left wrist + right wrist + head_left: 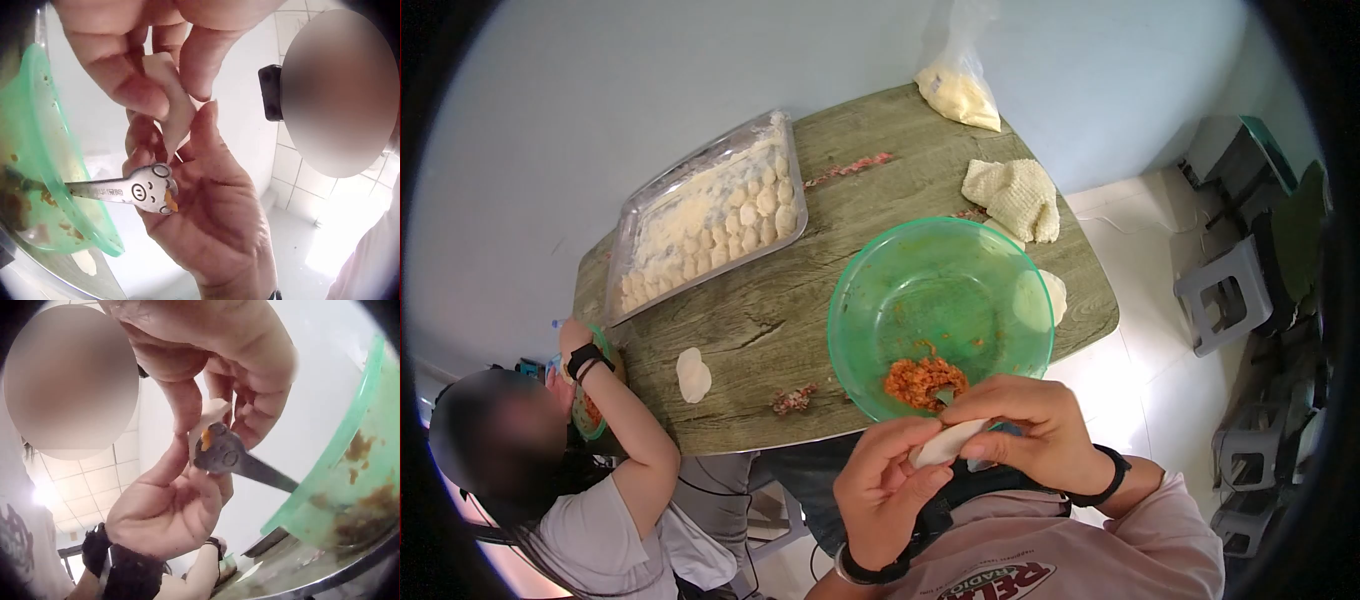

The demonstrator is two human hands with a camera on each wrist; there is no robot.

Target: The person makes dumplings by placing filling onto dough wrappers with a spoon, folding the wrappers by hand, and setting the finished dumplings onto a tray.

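In the lower centre of the head view, the left hand [887,483] and right hand [1032,420] both pinch a folded dumpling wrapper [945,443] between thumbs and curled fingers. They hold it just below the green bowl [940,285], which stands on the surface [760,330]. The fold hides whatever is inside. The right hand also clutches a metal spoon [125,189]. The spoon's far end vanishes behind the bowl's rim, and from above it barely shows.

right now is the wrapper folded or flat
Folded: the wrapper is doubled over into a narrow shape, its edge pinched between the left hand and right hand.
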